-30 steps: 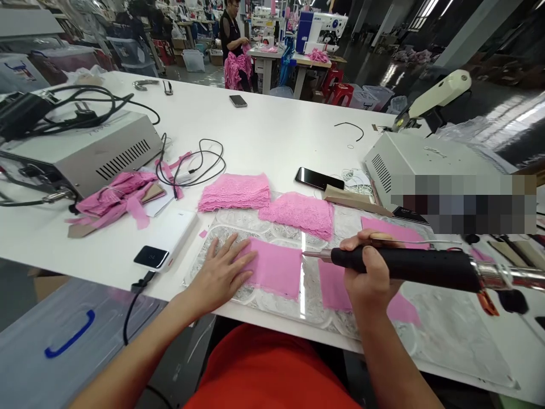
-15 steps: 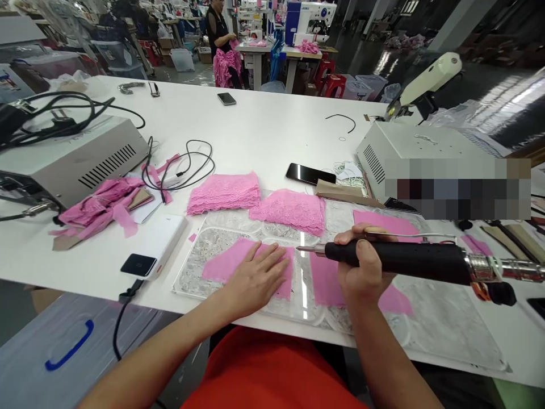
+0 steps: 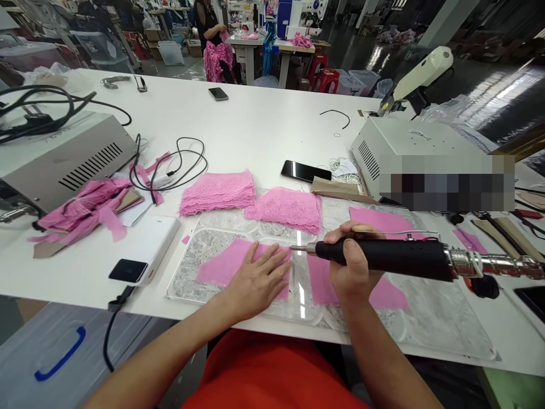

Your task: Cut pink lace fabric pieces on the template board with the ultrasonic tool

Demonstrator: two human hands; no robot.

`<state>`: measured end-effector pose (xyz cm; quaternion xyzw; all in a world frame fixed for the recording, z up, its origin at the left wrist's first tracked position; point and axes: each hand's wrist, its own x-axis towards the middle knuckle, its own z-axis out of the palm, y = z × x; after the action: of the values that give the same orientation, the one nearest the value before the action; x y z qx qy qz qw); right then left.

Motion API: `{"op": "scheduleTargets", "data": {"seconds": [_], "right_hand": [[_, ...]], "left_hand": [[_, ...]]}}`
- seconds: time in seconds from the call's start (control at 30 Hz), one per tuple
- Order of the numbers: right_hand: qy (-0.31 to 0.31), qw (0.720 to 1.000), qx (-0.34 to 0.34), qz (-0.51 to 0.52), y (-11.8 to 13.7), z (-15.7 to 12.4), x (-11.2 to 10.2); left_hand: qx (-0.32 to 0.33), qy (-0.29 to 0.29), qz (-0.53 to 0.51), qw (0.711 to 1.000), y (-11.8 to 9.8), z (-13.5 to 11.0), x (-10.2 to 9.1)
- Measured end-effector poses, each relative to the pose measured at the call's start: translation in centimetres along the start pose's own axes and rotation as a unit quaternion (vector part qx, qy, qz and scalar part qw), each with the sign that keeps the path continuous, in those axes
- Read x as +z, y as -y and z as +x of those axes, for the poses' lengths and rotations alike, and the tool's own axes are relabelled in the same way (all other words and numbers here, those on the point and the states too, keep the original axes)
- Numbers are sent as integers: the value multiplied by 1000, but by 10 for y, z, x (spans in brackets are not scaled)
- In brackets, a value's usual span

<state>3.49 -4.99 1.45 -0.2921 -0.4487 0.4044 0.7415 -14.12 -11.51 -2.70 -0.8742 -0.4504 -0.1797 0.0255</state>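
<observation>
Closest to me, my left hand [image 3: 255, 278] lies flat, palm down and fingers spread, on a pink fabric piece [image 3: 217, 264]. It grips nothing and only presses the cloth onto the clear plate [image 3: 443, 318] at the near edge of the white table [image 3: 264, 125].

Just to its right, my right hand [image 3: 351, 264] is wrapped tight around the black-handled tool [image 3: 395, 255], thumb on the near side and fingers curled over the top. The tool's long axis runs almost level, left to right across my view. Its thin metal tip [image 3: 298, 248] points left, towards my left fingertips, and sits just above the gap between the pressed cloth and a second pink piece [image 3: 323, 281]. The chrome collar and the rest of the shaft trail off to the right. I cannot tell whether the tip touches the plate.

Left of the plate lies a white power bank [image 3: 149, 244] with a dark display at its near end.

A little farther back, two stacks of pink lace [image 3: 217, 192] [image 3: 285, 207] sit side by side at the far edge of the plate. A black phone [image 3: 305, 170] lies flat behind them, with loose black cables [image 3: 170, 167] to its left.

Beyond those, a grey metal box [image 3: 63, 159] stands on the left and a white metal box [image 3: 400, 145] on the right.

Far off, another person works at a separate table.
</observation>
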Motion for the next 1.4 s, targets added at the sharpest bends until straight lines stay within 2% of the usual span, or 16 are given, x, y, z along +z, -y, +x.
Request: {"op": "scheduleTargets", "data": {"seconds": [0.6,0.73,0.9,1.07,1.4], "right_hand": [[22,999,6,-36,1,-1,-1],[-11,1000,16,2,5,1,-2],[-24,998,41,37,12,2,-11],[-28,998,52,24,12,1,-13],[4,998,50,27,13,-1,-13]], "left_hand": [[4,-5,-3,1000,2,1,0],[15,-31,-10,999,-3,-2,-12],[24,-76,-64,995,-18,-18,-21],[24,-79,-78,994,-27,-26,-17],[38,-71,-84,993,-24,-31,-14]]}}
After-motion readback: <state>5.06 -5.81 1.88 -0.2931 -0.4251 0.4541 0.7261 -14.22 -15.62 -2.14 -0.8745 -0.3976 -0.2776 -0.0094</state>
